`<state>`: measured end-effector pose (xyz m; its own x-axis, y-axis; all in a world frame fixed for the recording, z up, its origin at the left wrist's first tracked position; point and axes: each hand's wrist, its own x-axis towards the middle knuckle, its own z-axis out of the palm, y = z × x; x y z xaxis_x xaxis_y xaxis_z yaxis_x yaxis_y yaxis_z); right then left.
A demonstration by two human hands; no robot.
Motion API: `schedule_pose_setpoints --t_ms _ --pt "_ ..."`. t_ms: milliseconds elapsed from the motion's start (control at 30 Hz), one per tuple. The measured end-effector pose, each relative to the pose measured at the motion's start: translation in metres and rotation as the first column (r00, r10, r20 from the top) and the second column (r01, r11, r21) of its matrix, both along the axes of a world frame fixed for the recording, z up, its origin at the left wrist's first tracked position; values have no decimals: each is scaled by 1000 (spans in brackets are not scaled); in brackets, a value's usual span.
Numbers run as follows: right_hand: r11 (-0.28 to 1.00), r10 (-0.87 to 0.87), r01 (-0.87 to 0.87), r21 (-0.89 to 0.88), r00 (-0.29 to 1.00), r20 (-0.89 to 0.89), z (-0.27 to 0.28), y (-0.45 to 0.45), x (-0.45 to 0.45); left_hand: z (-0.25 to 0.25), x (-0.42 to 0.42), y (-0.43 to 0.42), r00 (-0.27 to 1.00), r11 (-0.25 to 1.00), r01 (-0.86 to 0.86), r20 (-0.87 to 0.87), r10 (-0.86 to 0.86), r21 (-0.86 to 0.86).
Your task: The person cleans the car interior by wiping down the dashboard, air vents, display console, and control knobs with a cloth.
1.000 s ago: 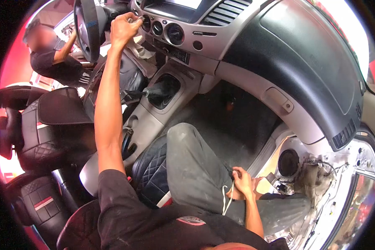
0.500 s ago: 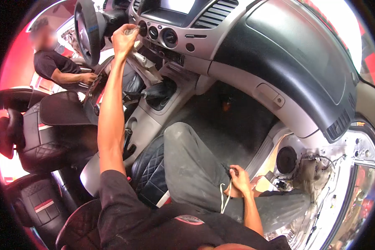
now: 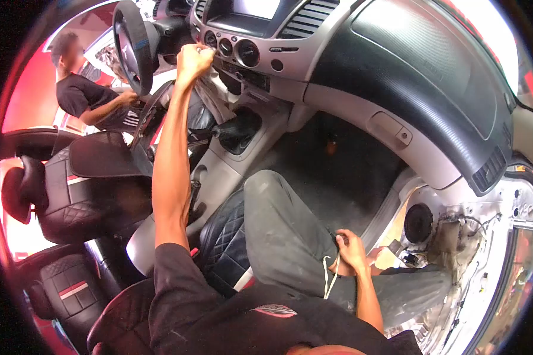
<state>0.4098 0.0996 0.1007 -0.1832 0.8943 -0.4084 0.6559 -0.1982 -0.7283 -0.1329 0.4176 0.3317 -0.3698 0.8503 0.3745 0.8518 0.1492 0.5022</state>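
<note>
My left hand [image 3: 194, 64] reaches out to the dashboard. Its fingers are closed beside the left round climate knob [image 3: 211, 39], and whatever they grip is hidden. Crumpled pale grey material [image 3: 210, 97] hangs below this hand toward the gear lever [image 3: 234, 131]; I cannot tell whether the hand holds it. My right hand [image 3: 350, 251] rests by my right thigh with fingers curled. A small dark item, too small to name, seems to be at its fingertips. A white cord [image 3: 327, 278] dangles beside its wrist.
A co-worker [image 3: 86, 97] in a dark shirt is beyond the steering wheel [image 3: 130, 50]. Black quilted seats [image 3: 83, 207] are on the left. On the right is an opened door with bare metal, wiring and a round speaker [image 3: 418, 223]. The glovebox [image 3: 391, 130] is ahead.
The view has shifted slightly, so the cabin sits a little further right. My left hand has turned, its knuckles now facing up by the knob. The right hand stays by the thigh.
</note>
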Motion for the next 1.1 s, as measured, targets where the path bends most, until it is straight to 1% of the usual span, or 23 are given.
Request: schedule_pose_setpoints --t_ms 33,67,100,167,233,267,300,367,400,533,567,633,700,733,833,900,1000,1033,1100 --pt "1000 4 -4 4 1000 11 2 0 -2 2 -9 5 997 997 60 60 -57 -54" --pt "1000 0 0 6 1000 10 4 1 -3 10 -10 8 951 980 192 256 -171 -57" --pt "1000 6 -6 16 1000 12 2 1 -4 14 -11 8 906 973 217 388 -172 -76" --pt "999 18 -19 38 1000 25 0 -1 -1 22 -11 5 889 959 257 419 -187 -117" --pt "1000 12 -13 14 999 53 6 0 -2 18 -10 3 977 977 168 154 -147 -130" --pt "1000 -1 0 7 999 34 4 -1 -1 15 -4 -1 995 992 94 42 -90 -84" --pt "1000 -14 14 -1 1000 14 0 -2 0 13 2 -8 987 988 153 -46 -152 16" --pt "1000 -15 15 -7 1000 13 -4 -1 0 -1 1 -6 946 918 305 -190 -261 254" --pt "1000 -12 12 -8 1000 11 -6 -2 1 -4 2 -3 936 898 323 -243 -256 299" --pt "999 -14 14 -43 1000 8 -8 -2 2 -1 2 5 919 864 348 -316 -237 365" --pt "999 -11 11 -30 1000 7 -10 -2 3 3 3 6 931 868 331 -279 -236 370" --pt "1000 -6 6 -5 1000 5 -15 -3 5 10 6 6 968 911 241 -154 -200 336" --pt "1000 3 -3 5 1000 5 -16 -3 5 9 -1 20 994 930 109 -44 -99 350" --pt "1000 9 -9 9 1000 5 -16 -3 4 6 -8 28 994 938 74 48 -96 339" --pt "1000 -8 8 -28 1000 -1 -13 -2 4 2 -23 37 960 956 -28 274 -56 293" --pt "999 -10 10 -43 1000 8 -16 -2 4 -11 -48 52 905 962 -25 415 -94 273" --pt "999 -15 16 -46 1000 16 -13 -2 4 -19 -59 52 831 960 33 527 -180 277" --pt "999 -20 21 -41 1000 14 -11 -1 3 -22 -56 53 874 967 -49 480 -80 252" --pt "999 -20 21 -38 1000 17 -11 -1 3 -21 -49 48 862 973 -115 507 -4 202"
